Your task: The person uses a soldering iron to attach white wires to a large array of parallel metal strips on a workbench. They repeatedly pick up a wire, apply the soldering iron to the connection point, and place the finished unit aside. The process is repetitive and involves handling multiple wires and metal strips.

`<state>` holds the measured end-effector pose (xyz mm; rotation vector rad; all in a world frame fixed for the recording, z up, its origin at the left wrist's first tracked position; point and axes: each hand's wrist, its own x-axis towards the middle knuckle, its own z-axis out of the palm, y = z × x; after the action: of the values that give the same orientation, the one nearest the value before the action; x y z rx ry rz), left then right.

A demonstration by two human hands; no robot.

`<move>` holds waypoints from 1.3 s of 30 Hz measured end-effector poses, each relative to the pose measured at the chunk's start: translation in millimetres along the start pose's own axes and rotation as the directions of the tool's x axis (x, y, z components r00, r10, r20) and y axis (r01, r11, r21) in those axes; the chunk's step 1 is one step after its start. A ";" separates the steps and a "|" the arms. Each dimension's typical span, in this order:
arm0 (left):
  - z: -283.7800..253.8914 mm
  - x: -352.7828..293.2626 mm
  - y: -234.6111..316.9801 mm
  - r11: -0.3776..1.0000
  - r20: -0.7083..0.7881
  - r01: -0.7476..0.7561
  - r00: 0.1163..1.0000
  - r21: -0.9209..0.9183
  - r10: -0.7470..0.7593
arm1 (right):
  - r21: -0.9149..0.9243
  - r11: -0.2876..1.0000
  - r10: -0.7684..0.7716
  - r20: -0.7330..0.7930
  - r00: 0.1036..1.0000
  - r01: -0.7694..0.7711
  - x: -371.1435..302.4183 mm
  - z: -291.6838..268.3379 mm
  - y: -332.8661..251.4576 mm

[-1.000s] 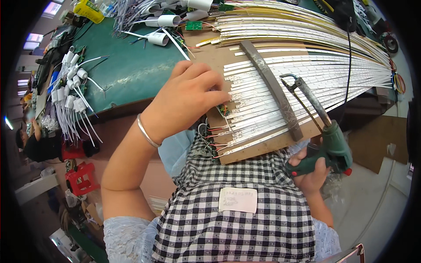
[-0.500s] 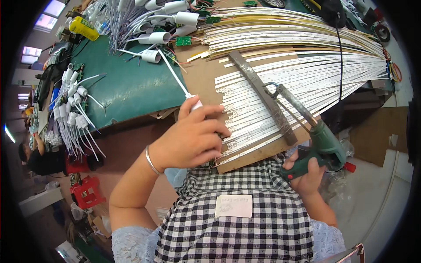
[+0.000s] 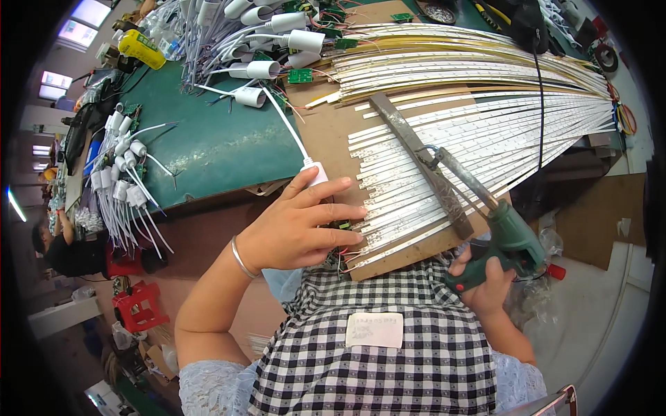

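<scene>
My left hand [image 3: 295, 229] has its thumb and index finger around a white lamp end cap [image 3: 317, 175] with a white cable [image 3: 286, 125]. Its other fingers stretch toward the near-left ends of the white LED strips [image 3: 416, 166]. Part of a small green circuit board [image 3: 340, 224] shows between these fingers; the rest lies under the hand. My right hand [image 3: 489, 281] grips a green pistol-shaped soldering gun [image 3: 517, 239]. Its metal shaft points up and left, with the tip above a dark metal bar [image 3: 420, 163] lying across the strips.
A brown board [image 3: 388, 267] lies under the strips. More white caps [image 3: 305, 41] with cables and boards pile up at the back, and another bundle [image 3: 125, 180] hangs at the left table edge. A black cord [image 3: 541, 111] crosses the strips. A yellow bottle [image 3: 141, 48] stands far left.
My left hand has shifted slightly down, its fingers more spread, showing part of the green board. The table scene sits slightly lower and to the right. The soldering gun remains in my right hand.
</scene>
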<state>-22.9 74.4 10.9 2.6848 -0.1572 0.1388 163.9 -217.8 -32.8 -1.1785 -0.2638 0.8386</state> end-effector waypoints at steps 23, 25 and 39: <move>8.0 29.9 23.6 0.557 -0.054 0.256 0.876 -0.790 -0.480 | -0.393 0.920 0.093 0.246 0.965 0.011 33.0 105.8 -16.2; -2.5 31.7 20.6 0.767 -0.067 0.246 0.934 -0.593 -0.351 | -0.322 0.947 0.080 0.237 0.968 0.000 35.0 112.1 -16.0; 7.9 33.5 44.9 0.967 -0.205 0.222 0.948 -0.124 -0.243 | -0.283 0.959 0.101 0.259 0.961 -0.024 35.0 106.6 -5.8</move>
<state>4.9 27.8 27.1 2.5431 0.2158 0.3410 127.3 -119.0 6.1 -1.3370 -0.5868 1.0451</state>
